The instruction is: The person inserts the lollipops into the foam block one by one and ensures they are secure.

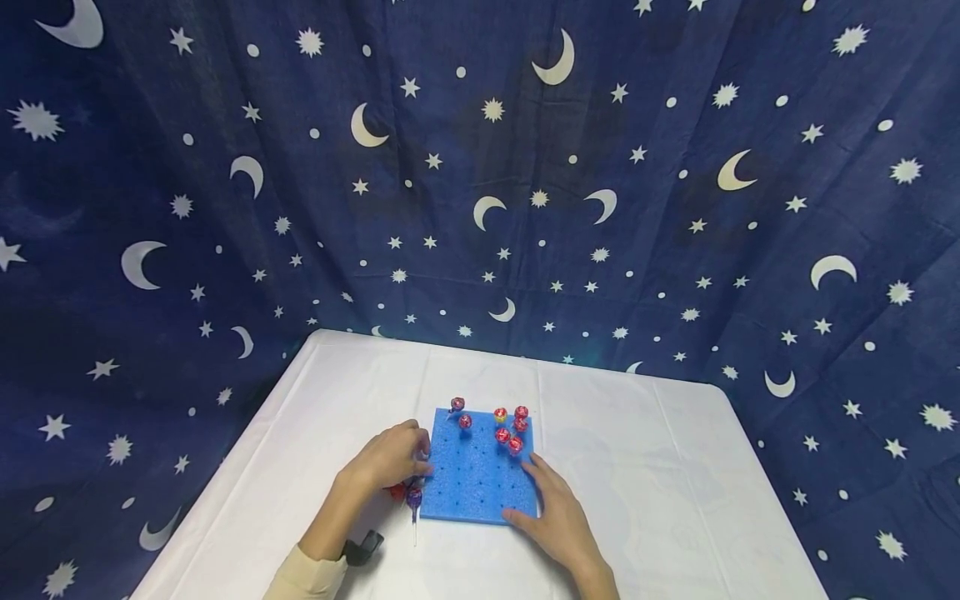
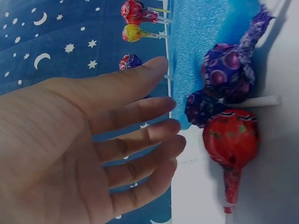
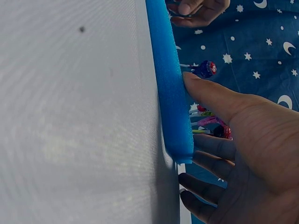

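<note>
A blue foam board (image 1: pixel 480 475) with rows of small holes lies on the table. My left hand (image 1: pixel 390 454) hovers at its left edge, fingers loosely bent and holding nothing in the left wrist view. Close by lie loose lollipops: a red one (image 2: pixel 231 137), a purple one (image 2: pixel 226 74) and a darker one (image 2: pixel 202 108) partly hidden between them. My right hand (image 1: pixel 557 512) rests at the board's right edge, thumb near the front corner, fingers spread. Upright in the board's back part stand two purple-red lollipops (image 1: pixel 465 422) on the left, several red ones (image 1: pixel 515 446) and a yellow one (image 1: pixel 500 414) on the right.
A white cloth covers the table (image 1: pixel 637 492). Behind and at both sides hangs a dark blue curtain (image 1: pixel 450 208) with moons and stars. A black strap-like piece (image 1: pixel 363 548) sits at my left wrist.
</note>
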`<state>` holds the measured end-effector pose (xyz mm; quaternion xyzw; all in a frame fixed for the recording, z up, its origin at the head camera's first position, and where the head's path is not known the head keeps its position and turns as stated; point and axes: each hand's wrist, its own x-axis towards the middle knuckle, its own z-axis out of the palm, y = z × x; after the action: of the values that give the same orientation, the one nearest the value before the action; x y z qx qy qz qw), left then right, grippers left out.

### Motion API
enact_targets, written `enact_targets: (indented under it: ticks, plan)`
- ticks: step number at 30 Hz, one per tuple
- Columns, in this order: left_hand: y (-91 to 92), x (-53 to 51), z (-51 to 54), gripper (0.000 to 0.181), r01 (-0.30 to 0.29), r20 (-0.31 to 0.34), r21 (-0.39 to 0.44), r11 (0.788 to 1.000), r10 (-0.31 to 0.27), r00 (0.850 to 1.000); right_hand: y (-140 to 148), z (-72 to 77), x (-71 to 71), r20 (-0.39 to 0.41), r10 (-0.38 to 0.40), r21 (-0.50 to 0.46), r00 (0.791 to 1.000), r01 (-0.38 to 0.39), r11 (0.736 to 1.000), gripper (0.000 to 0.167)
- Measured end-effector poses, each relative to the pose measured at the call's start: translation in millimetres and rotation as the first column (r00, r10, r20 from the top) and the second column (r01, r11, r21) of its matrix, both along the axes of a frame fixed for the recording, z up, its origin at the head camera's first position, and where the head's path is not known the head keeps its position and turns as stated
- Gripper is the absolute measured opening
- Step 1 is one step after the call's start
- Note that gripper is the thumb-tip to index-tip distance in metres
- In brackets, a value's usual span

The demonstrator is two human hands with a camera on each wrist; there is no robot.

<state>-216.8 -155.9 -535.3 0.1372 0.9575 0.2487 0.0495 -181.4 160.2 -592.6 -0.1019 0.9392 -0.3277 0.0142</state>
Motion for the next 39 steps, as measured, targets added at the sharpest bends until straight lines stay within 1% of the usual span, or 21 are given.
enact_targets:
  ticks: [5, 16, 20, 26, 31, 36, 39]
  plan:
    - [-1.4, 2.3, -5.3, 0.024, 0.027, 0.01, 0.0, 1.0, -0.027, 1.0, 0.1, -0.2, 0.1, 0.003, 0.002, 0.006, 1.0, -0.002, 1.0, 0.087]
    - [-7.7, 4.9, -14.2, 0.025, 0.046, 0.025, 0.035, 0.998, -0.046, 0.999, -0.8, 2.0, -0.8, 0.017, -0.006, 0.013, 1.0, 0.006, 1.0, 0.086]
    - [-9.2, 4.6, -16.5, 0.024, 0.053, 0.007, 0.048, 0.997, -0.054, 0.999, -0.8, 1.4, -0.9, 0.016, -0.005, 0.013, 1.0, 0.005, 1.0, 0.086]
    - [-10.6, 3.4, -20.6, 0.021, 0.063, -0.021, 0.034, 0.997, -0.063, 0.998, -0.2, -0.3, -1.3, 0.008, 0.001, 0.011, 1.0, -0.001, 1.0, 0.086]
    - [-10.8, 2.5, -23.7, 0.019, 0.063, -0.027, 0.048, 0.997, -0.061, 0.998, 0.1, -1.7, -1.9, -0.001, 0.005, 0.007, 1.0, -0.005, 1.0, 0.086]
    - [-10.3, 1.8, -25.6, 0.022, 0.05, -0.031, 0.062, 0.997, -0.048, 0.998, -0.1, -2.0, -2.1, -0.003, 0.005, 0.008, 1.0, -0.005, 1.0, 0.087]
    - [-10.3, 1.9, -27.1, 0.02, 0.045, -0.04, 0.048, 0.998, -0.043, 0.998, -0.7, -2.7, -2.0, 0.0, 0.001, 0.013, 1.0, -0.001, 1.0, 0.087]
